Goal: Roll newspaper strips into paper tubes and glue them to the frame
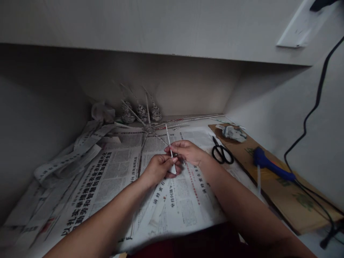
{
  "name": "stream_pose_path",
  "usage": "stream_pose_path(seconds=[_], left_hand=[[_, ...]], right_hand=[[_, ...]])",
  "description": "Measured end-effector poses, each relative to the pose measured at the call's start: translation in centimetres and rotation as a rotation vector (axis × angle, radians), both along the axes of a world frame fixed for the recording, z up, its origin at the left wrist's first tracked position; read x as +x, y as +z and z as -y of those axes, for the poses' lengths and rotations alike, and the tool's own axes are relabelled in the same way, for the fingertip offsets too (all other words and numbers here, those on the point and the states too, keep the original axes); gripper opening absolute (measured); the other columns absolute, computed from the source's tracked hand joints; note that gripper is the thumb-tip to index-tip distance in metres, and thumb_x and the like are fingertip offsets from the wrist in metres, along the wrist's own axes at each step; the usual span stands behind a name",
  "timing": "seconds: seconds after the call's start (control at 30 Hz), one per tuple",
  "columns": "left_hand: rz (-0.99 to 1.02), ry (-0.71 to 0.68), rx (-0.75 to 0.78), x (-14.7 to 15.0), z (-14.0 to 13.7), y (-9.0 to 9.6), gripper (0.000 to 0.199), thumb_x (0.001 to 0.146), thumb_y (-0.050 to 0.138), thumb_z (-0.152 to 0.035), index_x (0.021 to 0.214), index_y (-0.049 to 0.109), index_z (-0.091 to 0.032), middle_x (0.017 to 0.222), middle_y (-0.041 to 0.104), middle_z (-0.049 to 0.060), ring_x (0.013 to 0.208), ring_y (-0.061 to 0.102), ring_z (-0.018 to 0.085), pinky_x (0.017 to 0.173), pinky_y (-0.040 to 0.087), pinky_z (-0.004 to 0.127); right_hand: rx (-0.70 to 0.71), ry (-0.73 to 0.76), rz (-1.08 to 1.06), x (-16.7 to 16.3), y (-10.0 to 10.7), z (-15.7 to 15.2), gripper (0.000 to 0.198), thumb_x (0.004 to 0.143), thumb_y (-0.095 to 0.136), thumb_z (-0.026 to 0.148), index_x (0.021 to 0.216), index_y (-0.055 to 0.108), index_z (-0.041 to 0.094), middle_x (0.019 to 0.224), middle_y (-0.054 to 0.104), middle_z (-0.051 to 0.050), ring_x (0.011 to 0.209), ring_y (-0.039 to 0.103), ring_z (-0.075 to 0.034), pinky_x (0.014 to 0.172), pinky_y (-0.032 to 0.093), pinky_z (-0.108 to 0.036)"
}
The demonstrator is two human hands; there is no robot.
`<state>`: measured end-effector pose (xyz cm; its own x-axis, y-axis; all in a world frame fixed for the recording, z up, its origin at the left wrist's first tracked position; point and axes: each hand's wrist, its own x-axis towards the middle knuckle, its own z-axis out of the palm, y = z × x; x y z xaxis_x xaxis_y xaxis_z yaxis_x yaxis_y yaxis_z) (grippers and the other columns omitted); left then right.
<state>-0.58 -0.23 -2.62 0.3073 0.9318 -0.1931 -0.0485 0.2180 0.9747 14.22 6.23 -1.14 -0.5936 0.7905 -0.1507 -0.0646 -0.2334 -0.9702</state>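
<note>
Pinching a white stick (168,135), left hand (160,167) and right hand (187,152) overhang newsprint (185,204) seemingly reading “问题”.

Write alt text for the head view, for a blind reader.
The left hand and right hand hold a thin paper stick above spread newspaper. To their right lie black scissors and, on cardboard, a blue glue gun; farther back are a spoked woven piece and three bulb-shaped woven objects.
</note>
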Motion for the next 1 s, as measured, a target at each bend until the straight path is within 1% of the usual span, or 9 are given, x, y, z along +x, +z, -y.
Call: stream_pose_path(seconds=[0.07,0.17,0.23,0.4,0.57,0.73,0.83,0.9,1.0], left_hand=[[-0.010,0.002,0.000,0.00,-0.02,0.13,0.036,0.078,0.064,-0.047,0.081,0.067,-0.011,0.073,0.069,0.008,0.067,0.064,0.015,0.060,0.053,0.026],[-0.032,-0.009,-0.007,0.04,0.02,0.25,0.034,0.079,0.064,-0.045,0.082,0.067,-0.011,0.073,0.069,0.008,0.067,0.063,0.015,0.060,0.053,0.027],[-0.030,-0.008,-0.015,0.05,0.04,0.23,0.034,0.080,0.063,-0.045,0.084,0.067,-0.011,0.073,0.069,0.008,0.067,0.064,0.015,0.061,0.054,0.027],[-0.004,-0.003,-0.023,0.04,0.06,0.06,0.032,0.081,0.062,-0.044,0.085,0.066,-0.012,0.074,0.069,0.007,0.070,0.065,0.015,0.061,0.054,0.026],[-0.002,-0.033,-0.025,0.09,0.13,0.05,0.031,0.081,0.063,-0.043,0.084,0.067,-0.012,0.073,0.068,0.006,0.068,0.064,0.014,0.063,0.054,0.028],[-0.001,-0.014,-0.012,0.04,0.07,0.09,0.033,0.082,0.062,-0.045,0.084,0.067,-0.012,0.072,0.068,0.005,0.068,0.063,0.013,0.063,0.054,0.026],[-0.010,-0.042,0.001,0.02,0.09,0.08,0.034,0.080,0.064,-0.045,0.083,0.067,-0.012,0.073,0.067,0.006,0.069,0.063,0.014,0.064,0.054,0.027],[-0.014,-0.048,0.004,-0.01,0.11,0.06,0.034,0.078,0.065,-0.046,0.083,0.067,-0.012,0.073,0.067,0.006,0.069,0.063,0.014,0.064,0.054,0.028],[-0.013,-0.023,0.005,-0.07,0.11,0.05,0.035,0.079,0.064,-0.046,0.083,0.067,-0.012,0.071,0.067,0.005,0.066,0.063,0.014,0.062,0.054,0.027]], right_hand=[[0.004,0.035,0.018,0.03,-0.08,0.01,0.037,0.070,0.077,0.044,0.083,0.065,0.012,0.064,0.063,0.000,0.041,0.051,-0.007,0.038,0.042,-0.019],[-0.015,-0.056,-0.005,-0.06,-0.17,0.03,0.035,0.065,0.081,0.041,0.072,0.060,0.014,0.063,0.063,0.001,0.040,0.050,-0.006,0.035,0.039,-0.018],[-0.020,-0.074,-0.025,-0.10,-0.10,0.07,0.035,0.065,0.080,0.042,0.072,0.059,0.014,0.067,0.064,0.000,0.042,0.051,-0.006,0.036,0.040,-0.018],[-0.018,0.010,0.003,-0.15,0.31,0.23,0.037,0.066,0.079,0.044,0.079,0.066,0.012,0.068,0.065,-0.001,0.040,0.049,-0.005,0.036,0.040,-0.018],[-0.043,-0.138,-0.051,-0.19,0.56,0.26,0.039,0.060,0.083,0.042,0.066,0.056,0.014,0.068,0.064,0.000,0.045,0.053,-0.007,0.037,0.040,-0.018],[-0.014,-0.011,-0.030,-0.01,0.66,0.14,0.038,0.063,0.081,0.043,0.079,0.065,0.013,0.075,0.066,-0.003,0.049,0.056,-0.008,0.041,0.045,-0.020],[-0.026,-0.108,-0.033,-0.09,0.68,0.16,0.037,0.059,0.083,0.041,0.067,0.058,0.014,0.069,0.065,-0.001,0.045,0.052,-0.007,0.038,0.040,-0.018],[-0.028,-0.137,-0.038,-0.09,0.71,0.17,0.039,0.060,0.083,0.043,0.066,0.056,0.015,0.067,0.065,0.000,0.045,0.053,-0.007,0.037,0.039,-0.018],[-0.003,-0.023,-0.024,0.01,0.73,0.16,0.038,0.064,0.080,0.045,0.077,0.065,0.013,0.072,0.066,-0.002,0.051,0.057,-0.009,0.042,0.044,-0.019]])
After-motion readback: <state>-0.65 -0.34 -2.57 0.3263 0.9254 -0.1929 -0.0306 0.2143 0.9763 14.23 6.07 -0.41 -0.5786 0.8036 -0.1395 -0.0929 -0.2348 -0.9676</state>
